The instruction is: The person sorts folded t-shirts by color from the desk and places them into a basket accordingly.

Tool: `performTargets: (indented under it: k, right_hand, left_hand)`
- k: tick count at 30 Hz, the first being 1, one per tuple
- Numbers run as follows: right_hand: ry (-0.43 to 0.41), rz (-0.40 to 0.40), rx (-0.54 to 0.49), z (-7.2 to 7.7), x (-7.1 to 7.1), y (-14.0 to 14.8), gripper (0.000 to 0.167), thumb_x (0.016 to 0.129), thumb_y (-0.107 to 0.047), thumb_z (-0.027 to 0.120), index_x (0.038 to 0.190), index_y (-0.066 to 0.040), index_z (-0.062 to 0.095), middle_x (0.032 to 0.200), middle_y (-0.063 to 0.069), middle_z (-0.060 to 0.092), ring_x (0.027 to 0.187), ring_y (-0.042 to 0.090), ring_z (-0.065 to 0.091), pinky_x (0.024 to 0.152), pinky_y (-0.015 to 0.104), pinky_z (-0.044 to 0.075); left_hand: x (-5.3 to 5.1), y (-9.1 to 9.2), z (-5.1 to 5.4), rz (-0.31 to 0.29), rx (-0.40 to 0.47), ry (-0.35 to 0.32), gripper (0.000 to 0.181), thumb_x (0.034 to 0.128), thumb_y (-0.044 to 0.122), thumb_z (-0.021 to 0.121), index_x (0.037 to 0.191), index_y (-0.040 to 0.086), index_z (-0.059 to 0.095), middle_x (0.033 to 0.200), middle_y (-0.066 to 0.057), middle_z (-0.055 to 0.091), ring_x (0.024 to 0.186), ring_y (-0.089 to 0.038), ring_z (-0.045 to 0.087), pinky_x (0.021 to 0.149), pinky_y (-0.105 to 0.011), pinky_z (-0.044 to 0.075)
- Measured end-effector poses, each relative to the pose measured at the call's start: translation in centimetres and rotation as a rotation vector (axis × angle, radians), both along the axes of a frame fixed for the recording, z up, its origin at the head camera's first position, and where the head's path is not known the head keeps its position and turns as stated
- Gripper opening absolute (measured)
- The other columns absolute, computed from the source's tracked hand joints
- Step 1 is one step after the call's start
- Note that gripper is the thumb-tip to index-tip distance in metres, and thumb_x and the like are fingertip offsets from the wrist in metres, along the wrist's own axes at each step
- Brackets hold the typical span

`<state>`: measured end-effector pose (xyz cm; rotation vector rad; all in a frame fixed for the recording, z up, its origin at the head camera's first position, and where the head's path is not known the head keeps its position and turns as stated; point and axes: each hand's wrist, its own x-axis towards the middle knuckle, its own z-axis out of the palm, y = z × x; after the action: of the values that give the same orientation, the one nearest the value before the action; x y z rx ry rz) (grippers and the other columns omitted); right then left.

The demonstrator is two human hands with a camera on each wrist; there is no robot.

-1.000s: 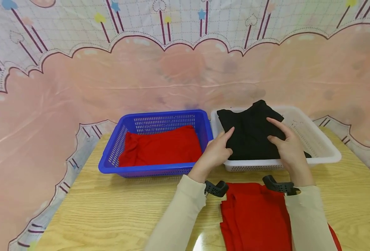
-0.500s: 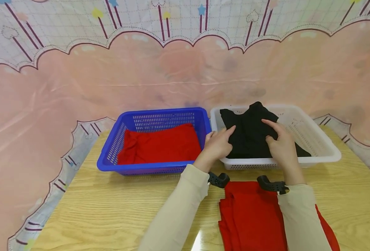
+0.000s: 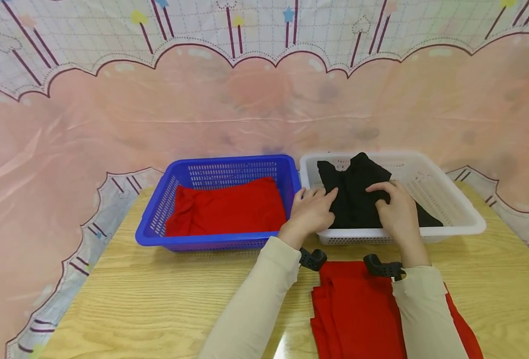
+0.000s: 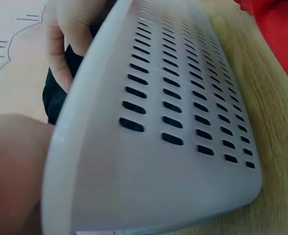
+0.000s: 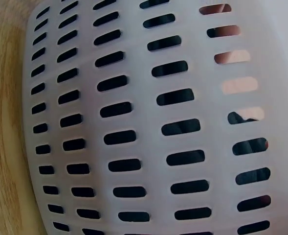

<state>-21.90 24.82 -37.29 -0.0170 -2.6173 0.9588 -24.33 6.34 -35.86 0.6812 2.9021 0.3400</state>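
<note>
A crumpled black garment lies in the white basket, its upper end standing up in two peaks. My left hand reaches over the basket's near left corner, with index finger and thumb against the garment's left side. On the other side, my right hand touches the cloth with bent fingers, index finger and thumb apart. The left wrist view shows fingers on the black cloth behind the basket wall. Through the slots of the wall in the right wrist view, black cloth and a little skin show.
Left of the white basket stands a blue basket with a red garment inside. A pile of folded red cloth lies on the wooden table, partly under my right forearm. A patterned curtain hangs behind.
My right hand has moved left, its fingers bending more. The black garment has been squeezed narrower and its peaks sit lower. My left hand has barely shifted.
</note>
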Motion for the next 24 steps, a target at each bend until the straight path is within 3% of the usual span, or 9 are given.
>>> performTargets:
  k: [7,15,24]
  right_hand:
    - [-0.046,-0.026,0.032,0.11,0.07,-0.09,0.035,0.084,0.002,0.045,0.114,-0.010,0.059,0.129,0.023,0.038,0.116,0.044,0.035,0.092,0.057,0.027]
    - [-0.085,-0.044,0.077,0.17,0.04,-0.05,0.038,0.084,0.000,0.043,0.118,-0.010,0.057,0.131,0.023,0.036,0.116,0.046,0.034,0.089,0.059,0.029]
    - [-0.203,-0.118,0.061,0.28,0.01,-0.15,0.039,0.092,-0.027,0.039,0.126,-0.011,0.050,0.140,0.021,0.026,0.120,0.046,0.028,0.083,0.067,0.026]
  left_hand:
    - [0.06,0.27,-0.36,-0.008,-0.096,0.048,0.053,0.0895,0.043,0.042,0.139,0.029,0.030,0.140,0.004,0.033,0.129,-0.015,0.023,0.107,-0.041,0.006]
    - [0.14,0.54,-0.46,-0.011,-0.130,0.075,0.049,0.0888,0.046,0.042,0.134,0.027,0.042,0.135,0.006,0.041,0.128,-0.015,0.025,0.107,-0.042,0.006]
    - [0.21,0.52,-0.55,-0.013,-0.145,0.078,0.046,0.0889,0.048,0.041,0.129,0.027,0.049,0.129,0.006,0.048,0.127,-0.016,0.026,0.107,-0.042,0.005]
